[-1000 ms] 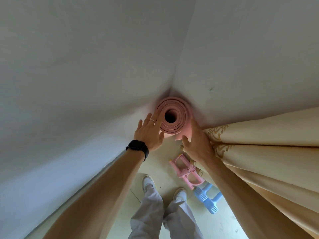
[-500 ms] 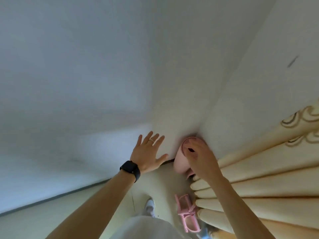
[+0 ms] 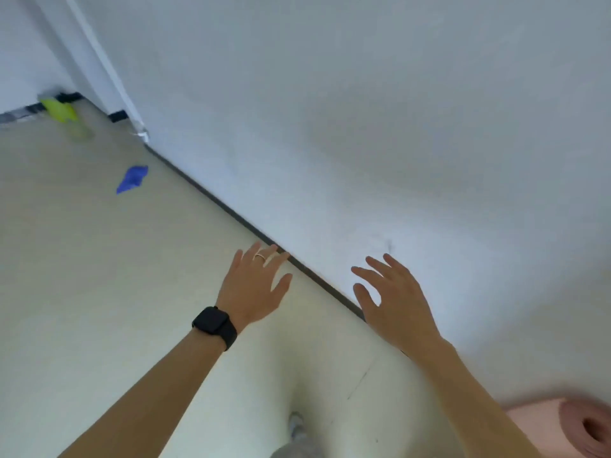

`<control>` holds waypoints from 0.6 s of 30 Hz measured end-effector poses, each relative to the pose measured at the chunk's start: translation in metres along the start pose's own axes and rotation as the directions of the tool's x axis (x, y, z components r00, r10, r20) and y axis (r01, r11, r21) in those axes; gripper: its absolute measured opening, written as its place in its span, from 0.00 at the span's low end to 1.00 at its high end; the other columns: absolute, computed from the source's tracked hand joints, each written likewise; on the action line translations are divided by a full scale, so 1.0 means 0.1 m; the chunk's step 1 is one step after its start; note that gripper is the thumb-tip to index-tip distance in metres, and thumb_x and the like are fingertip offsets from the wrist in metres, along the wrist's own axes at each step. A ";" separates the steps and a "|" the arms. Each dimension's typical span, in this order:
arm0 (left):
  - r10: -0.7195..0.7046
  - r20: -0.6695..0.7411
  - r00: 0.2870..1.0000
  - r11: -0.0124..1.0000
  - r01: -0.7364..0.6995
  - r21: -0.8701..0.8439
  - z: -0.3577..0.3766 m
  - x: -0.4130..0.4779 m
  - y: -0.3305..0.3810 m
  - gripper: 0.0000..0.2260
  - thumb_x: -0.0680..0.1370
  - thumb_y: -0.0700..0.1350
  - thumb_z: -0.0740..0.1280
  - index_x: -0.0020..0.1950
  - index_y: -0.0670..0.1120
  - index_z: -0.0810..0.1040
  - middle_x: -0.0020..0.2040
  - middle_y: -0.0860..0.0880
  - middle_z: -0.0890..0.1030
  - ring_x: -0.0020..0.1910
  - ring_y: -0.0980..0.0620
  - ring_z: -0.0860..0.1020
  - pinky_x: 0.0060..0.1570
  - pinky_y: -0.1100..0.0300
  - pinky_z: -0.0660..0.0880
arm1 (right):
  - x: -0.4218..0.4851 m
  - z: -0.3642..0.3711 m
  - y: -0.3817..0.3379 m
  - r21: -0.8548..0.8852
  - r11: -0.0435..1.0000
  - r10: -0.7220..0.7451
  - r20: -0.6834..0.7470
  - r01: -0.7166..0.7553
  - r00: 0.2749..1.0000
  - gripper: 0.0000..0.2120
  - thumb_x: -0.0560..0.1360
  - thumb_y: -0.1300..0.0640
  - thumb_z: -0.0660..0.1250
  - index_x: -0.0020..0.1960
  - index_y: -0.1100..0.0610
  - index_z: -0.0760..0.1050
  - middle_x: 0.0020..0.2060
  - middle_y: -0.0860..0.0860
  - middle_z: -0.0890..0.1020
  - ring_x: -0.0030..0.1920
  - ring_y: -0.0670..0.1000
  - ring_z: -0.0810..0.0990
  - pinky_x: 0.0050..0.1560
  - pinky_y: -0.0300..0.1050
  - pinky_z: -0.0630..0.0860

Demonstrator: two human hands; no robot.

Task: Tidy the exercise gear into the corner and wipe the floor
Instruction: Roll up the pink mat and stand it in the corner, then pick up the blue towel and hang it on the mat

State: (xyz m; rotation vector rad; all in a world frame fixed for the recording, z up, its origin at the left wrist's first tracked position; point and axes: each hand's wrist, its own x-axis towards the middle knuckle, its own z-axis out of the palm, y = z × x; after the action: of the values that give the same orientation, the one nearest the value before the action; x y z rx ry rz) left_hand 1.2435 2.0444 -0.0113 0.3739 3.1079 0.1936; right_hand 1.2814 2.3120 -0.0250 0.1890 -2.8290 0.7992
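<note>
left hand (image 3: 252,287), right hand (image 3: 395,307), fingers spread

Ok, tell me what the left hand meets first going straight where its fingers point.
Probably the dark baseboard, just ahead of the fingertips of the left hand; depth is unclear, so it could be the white wall above it.

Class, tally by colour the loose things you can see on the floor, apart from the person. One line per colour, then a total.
Pink: 1, the rolled mat
Blue: 1, the cloth
Yellow-green: 1, a blurred object by the far wall
Total: 3
</note>
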 end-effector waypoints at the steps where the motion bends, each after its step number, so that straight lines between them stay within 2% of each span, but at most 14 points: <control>1: -0.074 -0.020 0.997 0.997 0.074 0.004 -0.12 -0.21 -0.29 0.33 0.76 0.65 0.41 0.77 0.55 0.66 0.78 0.50 0.66 0.80 0.46 0.56 0.77 0.45 0.51 | 0.08 0.10 -0.30 -0.001 0.998 -0.068 0.053 0.068 0.996 0.16 0.80 0.44 0.60 0.66 0.41 0.77 0.71 0.44 0.74 0.77 0.49 0.60 0.77 0.49 0.59; 5: -0.321 -0.129 0.938 0.946 0.323 -0.008 -0.58 -1.01 -1.35 0.33 0.76 0.65 0.41 0.76 0.57 0.65 0.78 0.53 0.64 0.80 0.49 0.54 0.77 0.46 0.49 | 0.34 0.42 -1.56 0.043 0.957 -0.291 0.183 0.288 0.939 0.16 0.81 0.45 0.60 0.68 0.40 0.74 0.74 0.42 0.70 0.79 0.47 0.54 0.78 0.48 0.53; 9: -0.477 -0.221 0.851 0.874 0.485 -0.020 -1.00 -1.69 -2.34 0.23 0.82 0.59 0.54 0.77 0.57 0.64 0.79 0.53 0.61 0.80 0.50 0.52 0.78 0.47 0.48 | 0.51 0.73 -2.82 0.065 0.884 -0.465 0.228 0.463 0.855 0.18 0.82 0.44 0.58 0.71 0.40 0.71 0.75 0.42 0.67 0.79 0.47 0.53 0.78 0.51 0.52; 13: -0.531 -0.307 0.790 0.829 0.560 0.008 -1.38 -2.29 -3.34 0.25 0.80 0.60 0.53 0.76 0.56 0.66 0.78 0.51 0.63 0.79 0.48 0.55 0.77 0.45 0.51 | 0.61 1.12 -3.94 0.060 0.818 -0.570 0.221 0.572 0.791 0.19 0.82 0.44 0.57 0.72 0.40 0.70 0.75 0.41 0.66 0.79 0.45 0.52 0.79 0.53 0.50; 18: -0.531 -0.336 0.778 0.818 0.574 0.037 -1.87 -2.65 -4.58 0.29 0.77 0.61 0.49 0.78 0.57 0.61 0.79 0.52 0.61 0.80 0.48 0.53 0.77 0.46 0.49 | 0.78 1.66 -5.08 0.041 0.815 -0.576 0.159 0.577 0.802 0.20 0.81 0.43 0.58 0.73 0.40 0.69 0.75 0.41 0.67 0.79 0.46 0.53 0.79 0.53 0.51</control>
State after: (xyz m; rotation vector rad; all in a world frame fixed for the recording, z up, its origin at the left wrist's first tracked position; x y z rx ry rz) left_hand 1.3892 1.5174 0.1157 -0.6527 3.3669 0.0280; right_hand 1.2688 1.7895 0.1096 1.1040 -2.6576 0.6421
